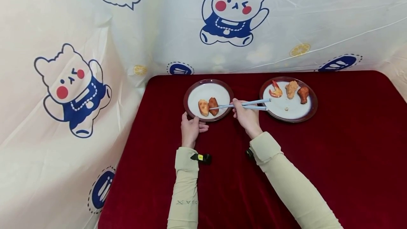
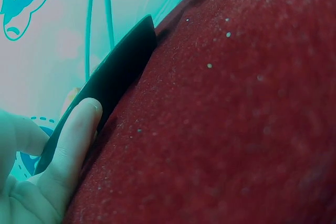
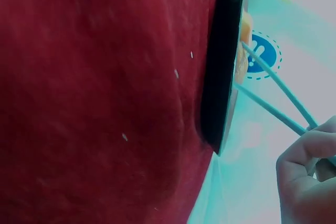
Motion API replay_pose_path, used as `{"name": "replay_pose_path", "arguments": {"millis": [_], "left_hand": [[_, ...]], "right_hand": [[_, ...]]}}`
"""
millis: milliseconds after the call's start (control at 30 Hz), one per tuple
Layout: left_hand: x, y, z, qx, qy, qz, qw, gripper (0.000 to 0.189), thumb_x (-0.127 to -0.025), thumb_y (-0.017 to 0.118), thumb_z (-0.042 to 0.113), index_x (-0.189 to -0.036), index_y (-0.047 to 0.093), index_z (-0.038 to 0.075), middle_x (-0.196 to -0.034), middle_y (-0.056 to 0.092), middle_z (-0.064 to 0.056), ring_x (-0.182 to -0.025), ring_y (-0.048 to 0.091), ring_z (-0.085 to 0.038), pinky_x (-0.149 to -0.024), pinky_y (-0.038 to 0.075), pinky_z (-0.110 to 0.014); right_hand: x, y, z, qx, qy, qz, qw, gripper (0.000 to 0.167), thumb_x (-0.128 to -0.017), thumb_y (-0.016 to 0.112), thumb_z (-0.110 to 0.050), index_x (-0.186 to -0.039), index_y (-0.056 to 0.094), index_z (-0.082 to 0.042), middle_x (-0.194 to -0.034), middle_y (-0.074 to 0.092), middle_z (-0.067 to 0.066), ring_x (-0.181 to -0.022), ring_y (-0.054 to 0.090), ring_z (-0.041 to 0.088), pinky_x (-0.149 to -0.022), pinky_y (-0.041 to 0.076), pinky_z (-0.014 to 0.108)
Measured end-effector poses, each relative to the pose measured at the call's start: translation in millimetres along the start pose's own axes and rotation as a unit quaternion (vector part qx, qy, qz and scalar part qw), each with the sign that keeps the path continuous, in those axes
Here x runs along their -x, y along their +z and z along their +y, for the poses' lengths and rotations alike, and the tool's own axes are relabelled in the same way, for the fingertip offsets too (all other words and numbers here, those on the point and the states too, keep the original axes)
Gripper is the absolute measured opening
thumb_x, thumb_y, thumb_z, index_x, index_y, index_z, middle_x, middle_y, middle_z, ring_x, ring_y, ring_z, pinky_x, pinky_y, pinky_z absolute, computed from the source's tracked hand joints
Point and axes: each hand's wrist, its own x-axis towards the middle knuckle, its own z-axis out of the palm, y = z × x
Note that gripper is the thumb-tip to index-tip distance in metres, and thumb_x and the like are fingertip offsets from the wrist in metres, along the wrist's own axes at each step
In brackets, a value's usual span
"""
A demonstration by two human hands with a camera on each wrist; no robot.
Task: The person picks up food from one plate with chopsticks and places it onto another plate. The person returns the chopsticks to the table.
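My right hand holds a pair of pale blue chopsticks, their thin tips reaching left over the left plate. The tips are at a dark brown fried piece, seemingly a chicken wing; whether they pinch it I cannot tell. Beside it on the left lies a golden-brown oval piece. My left hand grips the near-left rim of this brown-rimmed, white-centred plate. In the left wrist view a digit presses the plate's dark outer side, another passing behind the rim.
To the right stands a second brown-rimmed plate with a shrimp, a crumbed fried piece, a drumstick and a small crumb. Dark red cloth covers the table. A printed curtain hangs behind and at the left.
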Motion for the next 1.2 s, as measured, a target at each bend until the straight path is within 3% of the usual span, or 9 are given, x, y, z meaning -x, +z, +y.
{"name": "replay_pose_path", "arguments": {"millis": [300, 367, 467, 533, 600, 700, 767, 967, 1200], "left_hand": [[1.2, -0.2, -0.4, 0.000, -0.004, 0.002, 1.0000, 0.070, -0.098, 0.046, 0.013, -0.156, 0.007, 0.014, -0.089, 0.069, -0.018, -0.060, 0.071, -0.018, -0.062, 0.064, -0.036], [2.2, -0.4, -0.1, 0.001, -0.004, 0.000, 1.0000, 0.070, -0.098, 0.046, 0.014, -0.156, 0.007, 0.014, -0.090, 0.069, -0.019, -0.061, 0.071, -0.019, -0.062, 0.064, -0.036], [2.2, -0.8, -0.5, 0.002, 0.002, -0.001, 1.0000, 0.070, -0.098, 0.046, 0.014, -0.156, 0.007, 0.012, -0.090, 0.069, -0.020, -0.061, 0.071, -0.020, -0.062, 0.064, -0.035], [2.1, -1.3, -0.6, 0.002, 0.007, 0.000, 1.0000, 0.070, -0.098, 0.046, 0.013, -0.156, 0.007, 0.009, -0.088, 0.070, -0.019, -0.061, 0.071, -0.020, -0.061, 0.064, -0.035], [1.9, -1.4, -0.6, 0.001, 0.012, 0.001, 0.9999, 0.069, -0.098, 0.046, 0.012, -0.156, 0.007, 0.008, -0.086, 0.070, -0.018, -0.060, 0.071, -0.020, -0.060, 0.063, -0.034], [1.6, -1.5, 0.2, 0.001, 0.012, 0.001, 0.9999, 0.069, -0.098, 0.045, 0.012, -0.156, 0.008, 0.009, -0.087, 0.070, -0.018, -0.061, 0.071, -0.021, -0.060, 0.064, -0.035], [1.9, -1.0, 0.5, 0.001, 0.008, 0.000, 1.0000, 0.069, -0.098, 0.046, 0.012, -0.156, 0.008, 0.011, -0.088, 0.070, -0.019, -0.061, 0.071, -0.020, -0.061, 0.064, -0.036], [2.1, -0.4, 1.4, 0.002, 0.006, 0.001, 1.0000, 0.067, -0.099, 0.046, 0.014, -0.155, 0.011, 0.014, -0.087, 0.069, -0.019, -0.060, 0.071, -0.019, -0.061, 0.064, -0.037], [2.7, -1.1, 4.0, -0.002, -0.005, 0.002, 1.0000, 0.068, -0.099, 0.045, 0.015, -0.156, 0.008, 0.013, -0.088, 0.069, -0.019, -0.061, 0.071, -0.019, -0.062, 0.064, -0.036]], "right_hand": [[-9.8, 1, -9, 0.036, -0.027, -0.011, 0.9989, 0.035, -0.095, 0.057, -0.031, -0.095, 0.076, -0.001, -0.065, 0.062, -0.002, -0.058, 0.062, 0.026, -0.049, 0.048, 0.017], [-8.3, -1, -10, 0.058, -0.047, -0.024, 0.9969, 0.036, -0.095, 0.057, -0.032, -0.095, 0.075, -0.001, -0.065, 0.062, -0.002, -0.062, 0.063, 0.029, -0.050, 0.048, 0.019], [-5.6, -5, -13, 0.108, -0.103, -0.050, 0.9875, 0.039, -0.096, 0.056, -0.035, -0.080, 0.073, -0.004, -0.062, 0.057, -0.001, -0.059, 0.057, 0.025, -0.049, 0.043, 0.020], [-3.7, -7, -15, 0.158, -0.180, -0.079, 0.9676, 0.041, -0.097, 0.054, -0.032, -0.069, 0.069, -0.006, -0.060, 0.052, 0.001, -0.055, 0.048, 0.019, -0.049, 0.038, 0.021], [-0.8, -10, -19, 0.205, -0.273, -0.113, 0.9331, 0.038, -0.097, 0.055, -0.025, -0.066, 0.068, -0.008, -0.060, 0.048, 0.002, -0.054, 0.039, 0.015, -0.049, 0.034, 0.023], [4.2, -12, -24, 0.254, -0.381, -0.158, 0.8747, 0.028, -0.097, 0.057, -0.015, -0.075, 0.074, -0.010, -0.064, 0.049, 0.001, -0.056, 0.036, 0.010, -0.051, 0.036, 0.022], [8.2, -14, -26, 0.264, -0.406, -0.179, 0.8566, 0.020, -0.095, 0.059, -0.014, -0.086, 0.077, -0.011, -0.068, 0.051, 0.000, -0.057, 0.037, 0.007, -0.052, 0.038, 0.020], [12.4, -16, -26, 0.262, -0.411, -0.193, 0.8516, 0.018, -0.094, 0.062, -0.015, -0.096, 0.079, -0.010, -0.069, 0.056, 0.000, -0.058, 0.042, 0.006, -0.051, 0.040, 0.019], [6.7, -15, -22, 0.237, -0.388, -0.183, 0.8718, 0.017, -0.094, 0.062, -0.013, -0.092, 0.078, -0.009, -0.068, 0.056, -0.001, -0.057, 0.041, 0.007, -0.049, 0.038, 0.019]]}}
